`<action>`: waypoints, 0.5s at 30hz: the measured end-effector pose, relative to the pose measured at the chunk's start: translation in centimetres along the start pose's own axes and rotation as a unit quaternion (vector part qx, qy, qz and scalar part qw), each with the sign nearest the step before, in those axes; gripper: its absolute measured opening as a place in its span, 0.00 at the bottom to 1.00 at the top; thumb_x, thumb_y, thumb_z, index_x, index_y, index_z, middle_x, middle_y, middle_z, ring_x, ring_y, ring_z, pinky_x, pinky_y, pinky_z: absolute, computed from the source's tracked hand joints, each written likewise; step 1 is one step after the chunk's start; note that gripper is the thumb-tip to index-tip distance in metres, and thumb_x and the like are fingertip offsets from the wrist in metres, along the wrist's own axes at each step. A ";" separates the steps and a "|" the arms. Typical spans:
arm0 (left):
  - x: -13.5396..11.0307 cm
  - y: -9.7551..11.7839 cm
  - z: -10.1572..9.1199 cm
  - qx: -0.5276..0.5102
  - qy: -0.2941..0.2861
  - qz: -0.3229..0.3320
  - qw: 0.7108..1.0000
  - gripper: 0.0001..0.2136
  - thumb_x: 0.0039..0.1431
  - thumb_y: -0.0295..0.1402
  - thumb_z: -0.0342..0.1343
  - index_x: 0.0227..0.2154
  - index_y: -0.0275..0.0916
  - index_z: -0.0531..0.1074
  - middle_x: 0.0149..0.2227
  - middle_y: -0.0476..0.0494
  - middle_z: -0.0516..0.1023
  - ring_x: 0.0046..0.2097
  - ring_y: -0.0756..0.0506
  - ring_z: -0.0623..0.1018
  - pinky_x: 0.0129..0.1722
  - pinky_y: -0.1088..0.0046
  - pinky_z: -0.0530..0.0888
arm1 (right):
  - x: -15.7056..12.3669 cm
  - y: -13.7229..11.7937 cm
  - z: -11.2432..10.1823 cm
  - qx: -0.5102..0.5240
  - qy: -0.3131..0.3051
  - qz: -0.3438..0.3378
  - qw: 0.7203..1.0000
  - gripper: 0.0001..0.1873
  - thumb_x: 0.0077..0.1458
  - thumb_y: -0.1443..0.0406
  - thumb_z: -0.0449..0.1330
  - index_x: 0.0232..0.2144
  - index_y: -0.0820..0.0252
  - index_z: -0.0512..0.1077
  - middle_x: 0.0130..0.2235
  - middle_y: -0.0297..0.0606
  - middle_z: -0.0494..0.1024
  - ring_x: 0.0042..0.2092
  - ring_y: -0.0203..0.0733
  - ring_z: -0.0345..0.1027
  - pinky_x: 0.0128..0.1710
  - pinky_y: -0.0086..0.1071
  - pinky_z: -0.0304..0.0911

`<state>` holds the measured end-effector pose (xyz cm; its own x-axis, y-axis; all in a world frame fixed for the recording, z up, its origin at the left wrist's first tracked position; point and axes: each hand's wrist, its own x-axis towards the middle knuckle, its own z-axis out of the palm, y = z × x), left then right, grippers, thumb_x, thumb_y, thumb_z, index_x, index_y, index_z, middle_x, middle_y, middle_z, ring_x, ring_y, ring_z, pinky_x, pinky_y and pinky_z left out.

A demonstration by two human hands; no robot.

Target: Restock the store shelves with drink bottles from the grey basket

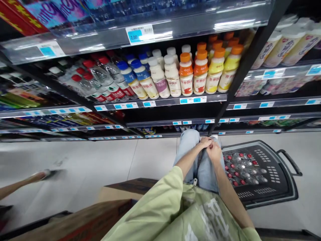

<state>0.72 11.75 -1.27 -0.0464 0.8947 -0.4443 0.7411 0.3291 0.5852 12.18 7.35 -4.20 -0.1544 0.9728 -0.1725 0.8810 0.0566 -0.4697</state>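
Head view: left hand (pixel 205 142) and right hand (pixel 214 151) meet, touching, above the jeans-clad knees (pixel 187 147); fingers of both curled inward and partly hidden, so cannot tell whether anything is held between them. Dark basket (pixel 284 182) stands on the floor (pixel 155 157) just beside the right leg, with red-capped clear bottles (pixel 243 167) grouped inside. Ahead, a shelf (pixel 167 103) carries a front row of orange-capped bottles (pixel 186 77), right of blue-capped ones (pixel 145 82).
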 end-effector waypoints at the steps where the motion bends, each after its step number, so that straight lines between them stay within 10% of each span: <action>1: -0.2 0.0 0.0 0.004 -0.018 -0.003 1.000 0.15 0.73 0.32 0.55 0.41 0.41 0.88 0.49 0.38 0.90 0.55 0.38 0.86 0.54 0.72 0.78 | -0.1 0.1 0.0 -0.012 0.007 -0.005 1.000 0.08 0.61 0.67 0.55 0.31 0.58 0.73 0.38 0.44 0.75 0.43 0.51 0.67 0.45 0.39 0.60; 9: -3.2 -1.1 0.6 0.024 -0.101 -0.025 0.994 0.25 0.78 0.37 0.45 0.71 0.40 0.72 0.65 0.32 0.82 0.65 0.34 0.82 0.67 0.58 0.75 | -0.1 -0.2 -0.6 -0.068 -0.011 0.077 0.995 0.31 0.72 0.58 0.54 0.72 0.63 0.66 0.71 0.60 0.65 0.65 0.65 0.63 0.59 0.51 0.65; 15: -3.8 -2.4 -0.4 0.062 -0.147 -0.008 0.987 0.24 0.80 0.38 0.41 0.65 0.40 0.78 0.66 0.35 0.81 0.64 0.36 0.83 0.67 0.61 0.75 | 0.2 -1.9 -0.4 -0.115 -0.053 0.110 0.986 0.39 0.72 0.57 0.56 0.78 0.66 0.55 0.73 0.69 0.60 0.65 0.71 0.63 0.55 0.56 0.70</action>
<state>-1.14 7.64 -0.73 0.1237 0.7575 -0.6410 0.8186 0.2872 0.4973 10.71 7.53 -2.98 0.0162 0.9394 -0.3425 0.9746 -0.0913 -0.2043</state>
